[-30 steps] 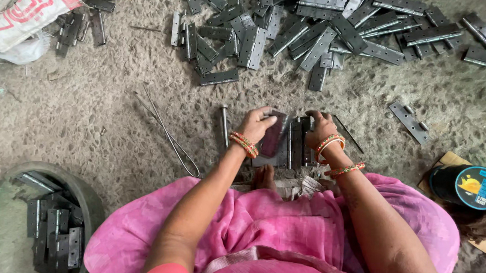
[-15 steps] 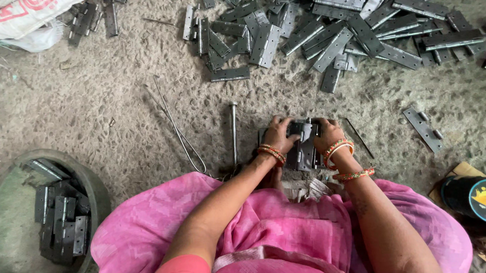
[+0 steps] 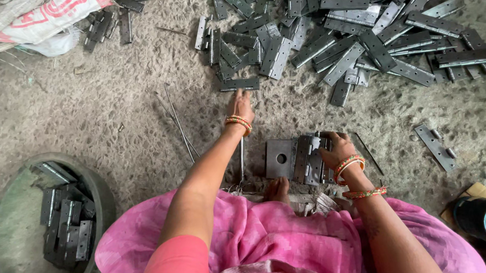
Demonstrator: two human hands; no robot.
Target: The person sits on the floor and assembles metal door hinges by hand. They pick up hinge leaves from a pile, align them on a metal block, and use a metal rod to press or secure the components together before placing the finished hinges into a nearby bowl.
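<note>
My left hand reaches forward over the rough floor, fingers together, just below a single dark metal hinge at the near edge of a big heap of hinges; whether it touches the hinge I cannot tell. My right hand grips a hinge resting on a square metal block with a hole in front of my pink-clad lap. A thin metal pin lies beside the block, partly hidden by my left forearm. My toes show below the block.
A round green basin at lower left holds several hinges. Long thin rods lie on the floor left of my arm. A stray hinge lies right. A sack sits top left; a dark round tin bottom right.
My left hand has left the block and stretched forward toward the hinge heap. The right hand stays on the hinge at the block. The view has shifted slightly.
</note>
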